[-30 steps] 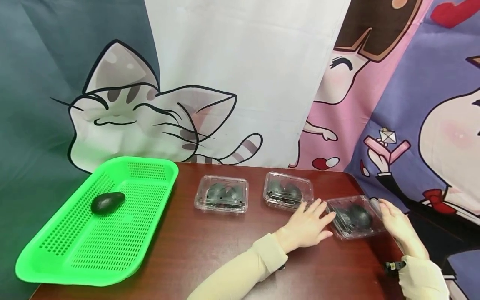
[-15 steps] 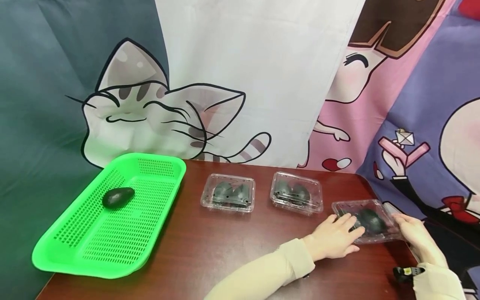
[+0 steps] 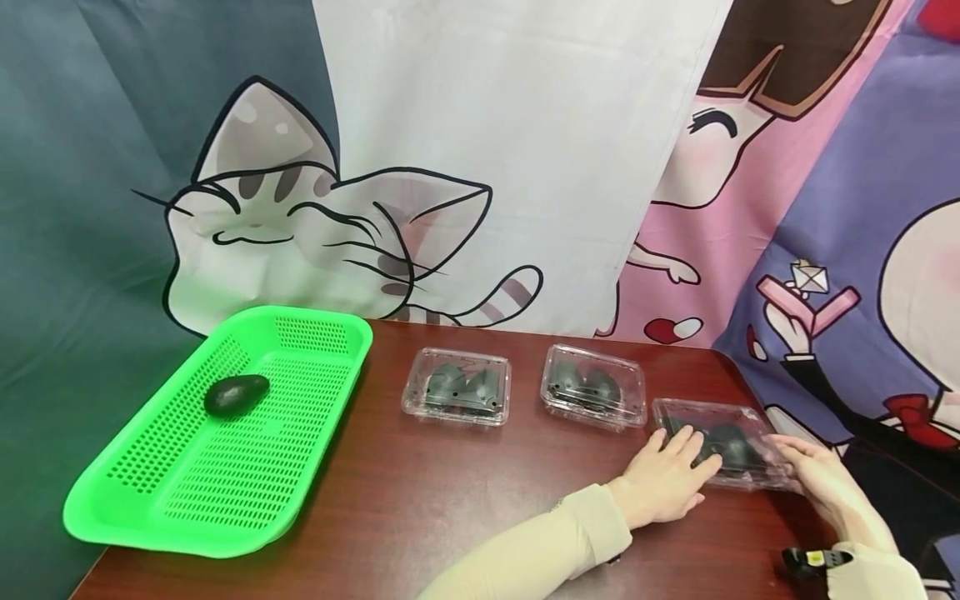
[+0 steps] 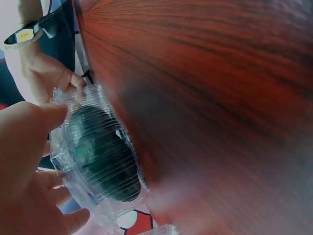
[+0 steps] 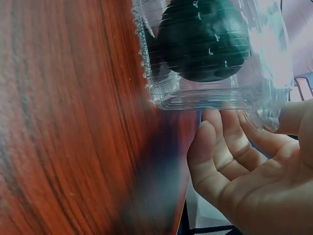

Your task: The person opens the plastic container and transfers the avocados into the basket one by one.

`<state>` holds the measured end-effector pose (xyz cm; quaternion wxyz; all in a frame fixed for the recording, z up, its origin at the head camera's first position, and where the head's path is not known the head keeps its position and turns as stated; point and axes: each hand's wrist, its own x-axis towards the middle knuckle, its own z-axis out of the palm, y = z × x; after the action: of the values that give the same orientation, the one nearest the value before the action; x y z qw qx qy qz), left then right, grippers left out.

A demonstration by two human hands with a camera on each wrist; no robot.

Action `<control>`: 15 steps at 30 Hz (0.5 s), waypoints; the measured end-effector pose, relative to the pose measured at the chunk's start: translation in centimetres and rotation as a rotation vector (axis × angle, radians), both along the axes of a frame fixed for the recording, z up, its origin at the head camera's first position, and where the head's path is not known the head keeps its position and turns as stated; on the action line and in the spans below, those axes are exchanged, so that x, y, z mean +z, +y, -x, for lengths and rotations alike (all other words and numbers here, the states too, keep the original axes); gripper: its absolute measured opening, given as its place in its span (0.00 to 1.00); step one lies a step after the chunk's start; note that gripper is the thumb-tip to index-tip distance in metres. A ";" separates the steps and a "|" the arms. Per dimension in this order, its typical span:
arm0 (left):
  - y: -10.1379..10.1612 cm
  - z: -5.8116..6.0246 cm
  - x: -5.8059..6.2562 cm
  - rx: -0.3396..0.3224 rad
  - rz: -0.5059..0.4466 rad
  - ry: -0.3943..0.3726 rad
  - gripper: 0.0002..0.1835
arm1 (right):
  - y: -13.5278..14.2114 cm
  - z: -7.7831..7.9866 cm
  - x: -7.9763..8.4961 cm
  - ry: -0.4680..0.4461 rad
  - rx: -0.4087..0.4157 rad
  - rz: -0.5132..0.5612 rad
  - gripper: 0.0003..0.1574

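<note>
A clear plastic clamshell box [image 3: 750,413] with dark green avocados [image 4: 105,152] inside lies near the table's right edge. Over the left part of its lid, my left hand [image 3: 667,479] rests with fingers spread, its thumb along the near side. In the left wrist view, that hand's fingers [image 4: 54,181] lie along the box's side. At the right end, my right hand [image 3: 825,479] grips the box's edge; the right wrist view has the plastic corner between thumb and fingers [image 5: 234,142]. Whether the lid is fastened cannot be seen.
Two similar clamshell boxes stand farther back, one at the middle [image 3: 457,408] and one right of it [image 3: 592,412], each with dark avocados. On the left, a green plastic basket [image 3: 300,492] holds one avocado [image 3: 236,395]. A printed cloth [image 3: 525,167] hangs behind the brown table [image 3: 450,483].
My left hand has moved right, farther onto the box. The box has shifted slightly left over the last half second, and my right hand keeps at its right end. The view has turned right.
</note>
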<state>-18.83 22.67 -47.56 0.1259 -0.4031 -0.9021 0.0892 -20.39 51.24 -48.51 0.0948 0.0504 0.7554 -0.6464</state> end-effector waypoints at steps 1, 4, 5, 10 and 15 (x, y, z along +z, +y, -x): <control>-0.1 0.0 0.0 -0.003 -0.004 0.010 0.32 | -0.1 -0.1 0.0 0.000 0.007 0.003 0.21; -0.4 0.0 -0.2 -0.016 -0.024 0.040 0.30 | -0.2 -0.3 0.0 -0.003 0.037 0.024 0.25; -0.4 0.0 -0.2 -0.021 -0.037 0.052 0.28 | -0.3 -0.4 0.1 -0.001 0.045 0.030 0.26; -0.9 -0.1 -0.1 -0.031 -0.087 0.096 0.26 | -0.5 -0.8 0.2 0.010 0.060 0.046 0.26; -1.2 -0.3 -0.2 -0.050 -0.108 0.117 0.26 | -0.7 -1.5 0.1 0.003 0.066 0.076 0.24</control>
<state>-18.56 21.42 -47.74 0.2023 -0.4120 -0.8864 0.0607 -18.91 50.52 -48.44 0.1167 0.0208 0.7318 -0.6712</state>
